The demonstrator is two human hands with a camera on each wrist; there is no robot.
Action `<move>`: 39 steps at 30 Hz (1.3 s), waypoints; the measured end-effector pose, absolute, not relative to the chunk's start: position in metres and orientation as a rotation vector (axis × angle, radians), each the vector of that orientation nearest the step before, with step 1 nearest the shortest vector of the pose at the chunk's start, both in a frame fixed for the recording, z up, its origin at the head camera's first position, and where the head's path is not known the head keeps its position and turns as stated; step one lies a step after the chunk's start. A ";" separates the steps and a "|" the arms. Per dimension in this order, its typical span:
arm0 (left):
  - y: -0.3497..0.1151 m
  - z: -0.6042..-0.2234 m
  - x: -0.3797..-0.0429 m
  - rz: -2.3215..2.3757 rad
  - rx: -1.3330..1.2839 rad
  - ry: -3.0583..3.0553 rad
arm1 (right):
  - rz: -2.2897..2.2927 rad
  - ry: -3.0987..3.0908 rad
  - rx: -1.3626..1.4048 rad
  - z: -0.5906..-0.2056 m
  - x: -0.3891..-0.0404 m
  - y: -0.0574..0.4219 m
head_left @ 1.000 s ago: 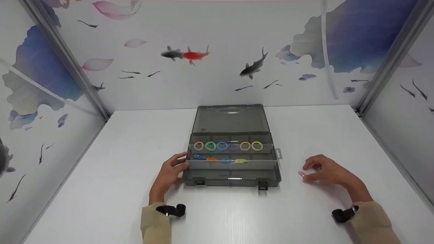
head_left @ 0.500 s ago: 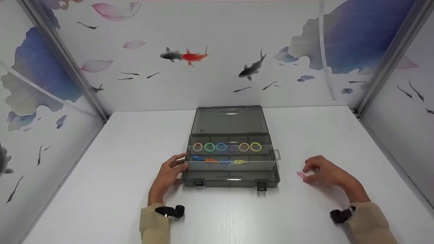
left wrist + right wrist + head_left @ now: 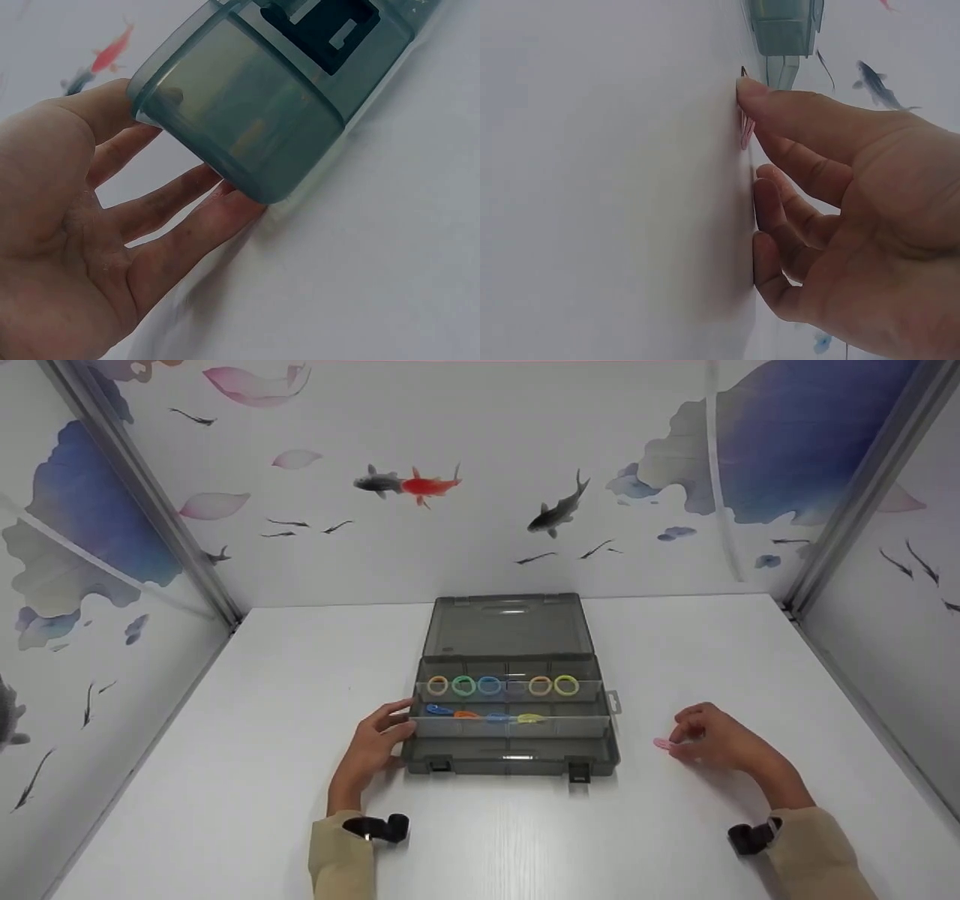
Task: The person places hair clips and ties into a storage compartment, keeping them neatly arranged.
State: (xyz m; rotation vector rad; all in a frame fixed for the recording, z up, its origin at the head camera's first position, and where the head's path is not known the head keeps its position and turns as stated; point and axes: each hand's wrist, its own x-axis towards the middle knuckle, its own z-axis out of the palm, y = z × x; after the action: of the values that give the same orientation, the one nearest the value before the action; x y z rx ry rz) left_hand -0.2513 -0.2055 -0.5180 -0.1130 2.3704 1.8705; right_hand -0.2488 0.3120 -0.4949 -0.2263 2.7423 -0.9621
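Observation:
A smoke-grey see-through plastic compartment box [image 3: 513, 766] stands with its lid up. My left hand [image 3: 375, 742] rests against the box's left end, fingers fairly straight; in the left wrist view the thumb is at the rim and the other fingers lie along the wall. On the right, my right hand [image 3: 716, 739] pinches a small pink looped clip [image 3: 746, 135] between thumb and index finger, low at the tabletop, its other fingers curled. In the box, colored rings [image 3: 463, 685] fill part of the back row; blue, orange and yellow clips [image 3: 529, 719] lie in the middle row.
The grey lid [image 3: 510, 626] leans back behind the box. A black latch [image 3: 579, 772] hangs at the front, and a clear hanging tab [image 3: 614, 702] juts from the right end. White panels [image 3: 480, 540] printed with fish enclose the white table [image 3: 300, 660].
My right fingers draw together on the pink clip, which shifts slightly left and now shows its flat side. The left hand stays at the box.

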 end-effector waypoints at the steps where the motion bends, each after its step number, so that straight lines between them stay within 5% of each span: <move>1: -0.206 -0.518 -0.251 1.869 -0.110 2.372 | -0.958 2.747 -0.211 -0.495 -0.249 0.311; 39: -0.206 -0.518 -0.251 1.853 -0.048 2.428 | -0.916 2.865 -0.308 -0.494 -0.250 0.309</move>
State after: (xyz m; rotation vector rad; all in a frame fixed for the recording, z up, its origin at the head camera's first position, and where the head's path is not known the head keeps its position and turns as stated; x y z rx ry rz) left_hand -0.2508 -0.2062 -0.5182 -0.0478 2.4279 1.8530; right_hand -0.2498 0.3089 -0.4938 -0.3084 2.8647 -0.9164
